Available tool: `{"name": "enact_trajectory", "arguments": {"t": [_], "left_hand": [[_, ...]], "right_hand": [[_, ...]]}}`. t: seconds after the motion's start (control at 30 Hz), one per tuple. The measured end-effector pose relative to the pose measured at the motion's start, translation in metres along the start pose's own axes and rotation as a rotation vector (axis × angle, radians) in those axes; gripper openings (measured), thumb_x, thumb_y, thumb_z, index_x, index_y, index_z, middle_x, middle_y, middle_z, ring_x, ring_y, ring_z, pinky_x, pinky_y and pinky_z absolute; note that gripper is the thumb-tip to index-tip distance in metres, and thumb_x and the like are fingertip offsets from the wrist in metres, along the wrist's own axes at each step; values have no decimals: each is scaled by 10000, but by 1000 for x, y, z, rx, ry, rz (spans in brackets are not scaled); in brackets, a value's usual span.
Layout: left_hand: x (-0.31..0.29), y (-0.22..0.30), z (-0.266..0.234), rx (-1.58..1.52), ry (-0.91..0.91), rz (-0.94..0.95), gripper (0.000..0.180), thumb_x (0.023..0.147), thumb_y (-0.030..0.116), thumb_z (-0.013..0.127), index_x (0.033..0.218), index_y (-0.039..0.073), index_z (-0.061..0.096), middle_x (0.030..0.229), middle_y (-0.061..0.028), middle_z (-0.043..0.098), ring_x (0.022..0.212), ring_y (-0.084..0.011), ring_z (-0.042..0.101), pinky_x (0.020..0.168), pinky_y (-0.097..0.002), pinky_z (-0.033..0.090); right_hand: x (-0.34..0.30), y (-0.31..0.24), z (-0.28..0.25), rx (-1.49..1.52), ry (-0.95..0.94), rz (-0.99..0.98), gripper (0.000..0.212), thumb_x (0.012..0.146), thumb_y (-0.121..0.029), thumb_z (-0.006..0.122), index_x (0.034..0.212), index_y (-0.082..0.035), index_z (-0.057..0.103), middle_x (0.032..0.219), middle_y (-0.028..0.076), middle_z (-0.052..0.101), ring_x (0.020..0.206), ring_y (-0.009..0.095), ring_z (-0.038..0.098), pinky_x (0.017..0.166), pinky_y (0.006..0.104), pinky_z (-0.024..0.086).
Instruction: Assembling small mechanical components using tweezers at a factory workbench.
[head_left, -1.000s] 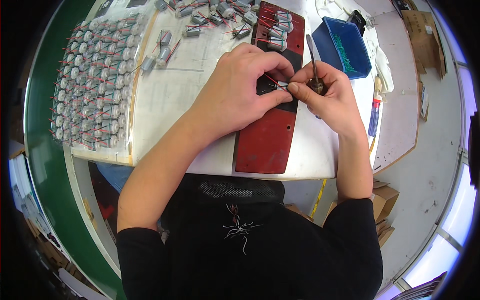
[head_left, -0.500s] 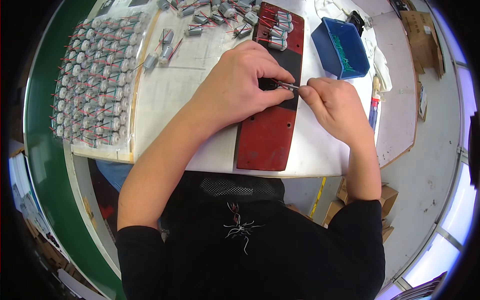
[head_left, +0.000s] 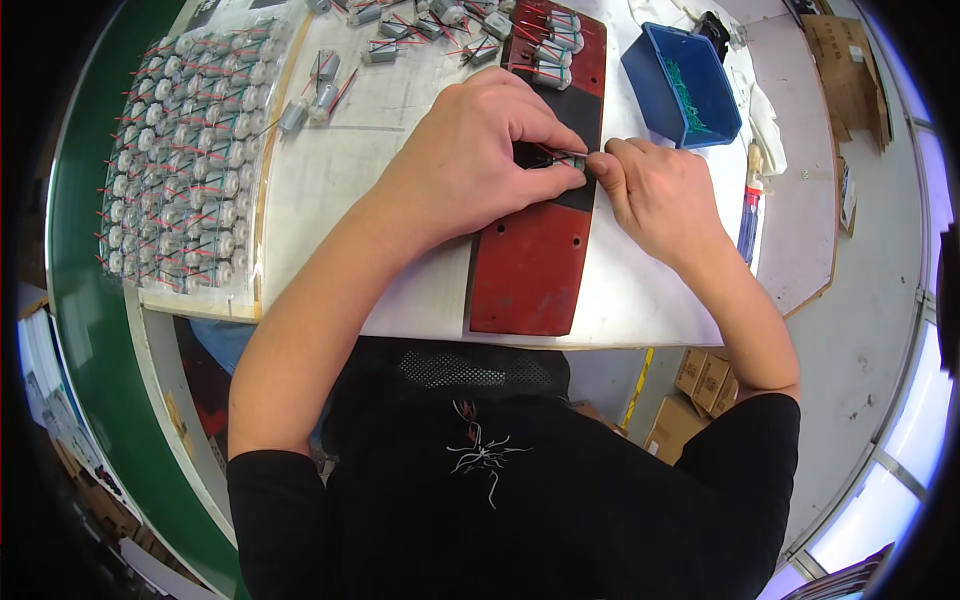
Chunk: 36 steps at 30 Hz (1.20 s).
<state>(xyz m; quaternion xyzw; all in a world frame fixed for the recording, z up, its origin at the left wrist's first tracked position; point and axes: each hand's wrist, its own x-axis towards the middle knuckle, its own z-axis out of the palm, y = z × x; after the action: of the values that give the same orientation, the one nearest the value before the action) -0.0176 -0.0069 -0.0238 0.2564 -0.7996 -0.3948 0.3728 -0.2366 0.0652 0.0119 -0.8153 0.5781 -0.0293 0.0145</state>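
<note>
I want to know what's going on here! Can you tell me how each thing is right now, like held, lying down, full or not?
Left hand: curled, pinching a small part.
Right hand: fingertips meeting the left hand's.
Small part: gripped between both hands, mostly hidden.
Red board: flat on the table, under the hands.
Blue bin: open, green bits inside.
Tray of small motors: full, in rows.
Loose motors: scattered, lying down.
</note>
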Motion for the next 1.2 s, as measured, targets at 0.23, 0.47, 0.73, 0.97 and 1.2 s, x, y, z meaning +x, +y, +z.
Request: {"name": "enact_trajectory", "arguments": {"t": [0.23,0.47,0.73,0.97,1.2], "left_hand": [[0,3,1,18,31,8,199,731,159,814,905,63,815,882,-103,759,930,-279,678,862,-378,556],[-2,3,1,-10,30,9,185,731,152,802,887,54,810,869,-104,758,923,-289,679,858,-383,558],[-5,5,-2,120,22,87,220,742,168,848,940,84,808,909,-61,747,940,-260,654,885,-381,508],[-2,7,-11,424,172,129,255,747,208,878,967,104,801,994,-41,689,1041,-268,605,921,-395,471],[10,3,-2,551,265,53,376,761,234,884,1087,87,769,1109,-80,600,1102,-288,546,902,-389,483]], "right_hand": [[3,-2,-7,34,-98,35,419,1070,-334,524,793,-52,664,663,160,623,600,382,609,546,465,472],[-3,-5,-5,228,-76,8,552,1086,-414,476,742,-34,680,629,197,632,592,425,618,562,494,505],[4,1,-7,141,-141,24,592,1100,-433,421,751,-18,660,650,179,647,607,374,649,589,467,515],[-8,22,3,1609,200,74,710,1114,-564,285,684,-44,507,550,50,441,443,124,404,432,291,347],[-20,18,18,1828,209,125,725,1100,-614,201,646,-98,434,534,18,385,405,113,299,392,279,278]]}}
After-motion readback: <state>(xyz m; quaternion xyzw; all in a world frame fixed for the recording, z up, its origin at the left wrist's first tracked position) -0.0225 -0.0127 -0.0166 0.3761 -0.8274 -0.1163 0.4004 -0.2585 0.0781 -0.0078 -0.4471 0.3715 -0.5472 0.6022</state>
